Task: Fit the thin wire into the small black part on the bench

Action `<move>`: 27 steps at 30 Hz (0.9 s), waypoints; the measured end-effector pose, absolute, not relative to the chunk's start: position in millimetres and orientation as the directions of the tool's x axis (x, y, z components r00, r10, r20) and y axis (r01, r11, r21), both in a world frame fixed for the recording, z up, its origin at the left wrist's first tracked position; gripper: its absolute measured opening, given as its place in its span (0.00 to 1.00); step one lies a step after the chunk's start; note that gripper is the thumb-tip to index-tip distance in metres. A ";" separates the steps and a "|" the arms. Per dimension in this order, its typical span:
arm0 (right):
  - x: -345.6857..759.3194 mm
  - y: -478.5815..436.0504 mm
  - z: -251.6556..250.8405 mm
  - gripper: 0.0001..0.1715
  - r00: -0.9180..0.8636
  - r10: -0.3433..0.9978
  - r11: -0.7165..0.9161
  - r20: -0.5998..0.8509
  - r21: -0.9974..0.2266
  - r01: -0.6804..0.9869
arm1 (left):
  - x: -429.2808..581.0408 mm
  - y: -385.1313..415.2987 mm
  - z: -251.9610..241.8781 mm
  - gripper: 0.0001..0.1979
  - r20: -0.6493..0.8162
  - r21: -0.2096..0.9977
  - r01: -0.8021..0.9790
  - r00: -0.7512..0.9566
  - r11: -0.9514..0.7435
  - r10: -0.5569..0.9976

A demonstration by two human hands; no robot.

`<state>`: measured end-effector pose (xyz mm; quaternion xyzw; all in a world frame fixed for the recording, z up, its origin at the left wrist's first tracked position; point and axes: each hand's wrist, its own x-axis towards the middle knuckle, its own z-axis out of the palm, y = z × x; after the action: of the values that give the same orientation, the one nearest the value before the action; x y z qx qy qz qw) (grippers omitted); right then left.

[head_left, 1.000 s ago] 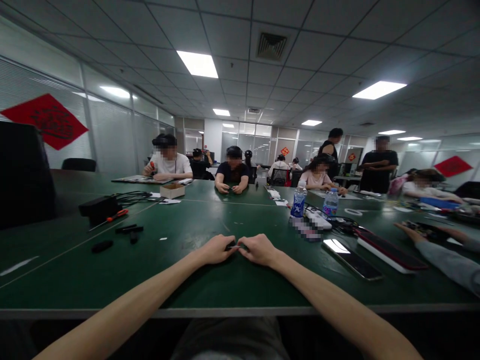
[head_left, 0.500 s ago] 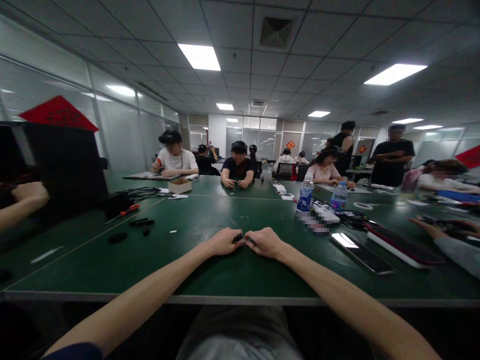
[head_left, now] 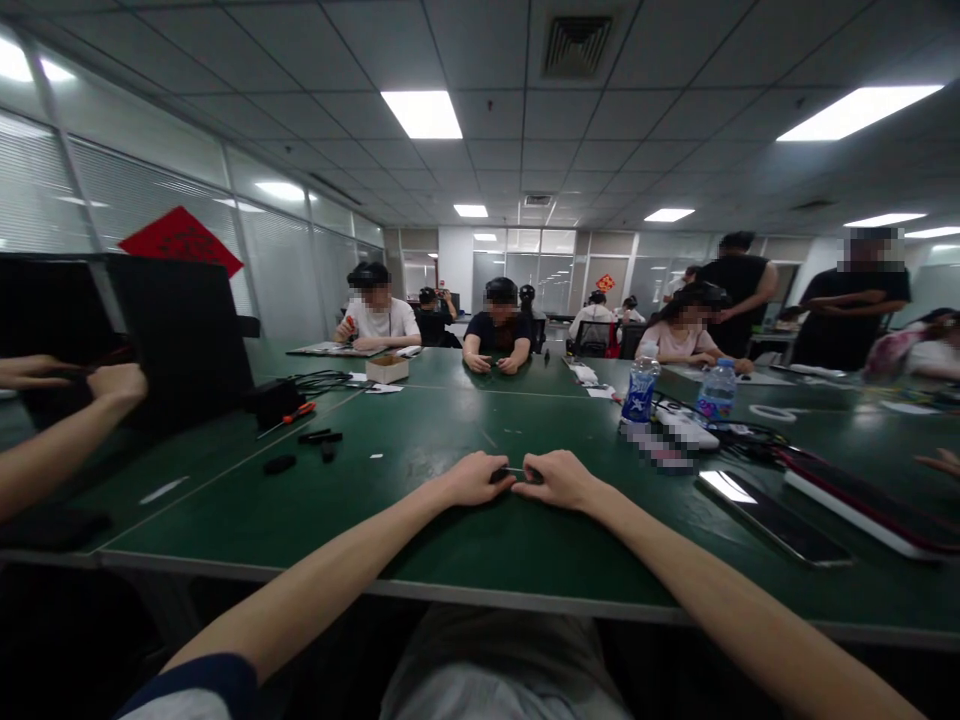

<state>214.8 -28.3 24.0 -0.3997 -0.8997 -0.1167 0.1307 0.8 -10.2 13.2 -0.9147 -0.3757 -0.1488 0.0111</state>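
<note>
My left hand rests on the green table, its fingers closed round a small black object that shows only in part. Just beside it, my right hand is closed with fingertips pinched together. A thin pale sliver, perhaps metal, spans the narrow gap between the two hands. What the right fingers hold is mostly hidden by them.
Left of my hands lie several small black pieces and an orange-handled screwdriver. To the right are a phone, two water bottles and cables. A co-worker's hands work at far left; others sit opposite.
The whole view has swung, so the table's things sit farther right in it. My hands stay close together on the table, and the thin sliver between them shows more clearly.
</note>
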 end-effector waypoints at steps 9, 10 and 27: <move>214.8 -29.9 27.6 0.38 -0.536 0.816 0.515 0.216 0.151 0.844 | 1.0 -10.8 14.0 0.19 0.296 0.085 0.695 0.666 -0.714 0.685; 214.4 -29.9 27.7 0.38 -0.528 0.821 0.507 0.217 0.148 0.849 | 1.0 -10.7 13.7 0.19 0.297 0.083 0.697 0.665 -0.712 0.685; 213.8 -31.7 28.1 0.40 -0.496 0.838 0.476 0.228 0.140 0.868 | 0.6 -10.1 12.2 0.20 0.298 0.079 0.696 0.667 -0.714 0.683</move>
<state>213.8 -31.7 28.1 -0.4978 -0.8567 -0.1190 0.0642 0.6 -10.1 12.2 -0.9127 -0.3776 -0.1549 0.0208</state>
